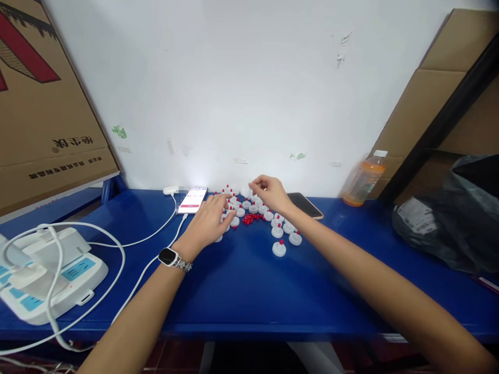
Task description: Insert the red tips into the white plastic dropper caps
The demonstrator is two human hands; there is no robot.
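Note:
A cluster of round white caps [279, 249], several with small red tips, spreads over the blue table. Amid them lies a small heap of loose red tips [251, 218]. My left hand [210, 218] is palm down at the cluster's left side, fingers stretched out and thumb apart, touching or just above some caps and partly hiding them. At the back of the cluster, my right hand [270, 191] has thumb and forefinger pinched on what looks like a translucent white cap [246, 191], which is blurred. More caps stand under and beside my right wrist.
Left of the cluster lies a lit phone [193, 200] with a white cable; a dark phone [304, 204] lies behind my right forearm. A power strip [74, 275] with looping cables fills the left. An orange drink bottle [362, 179] and black plastic bag [448, 213] stand right.

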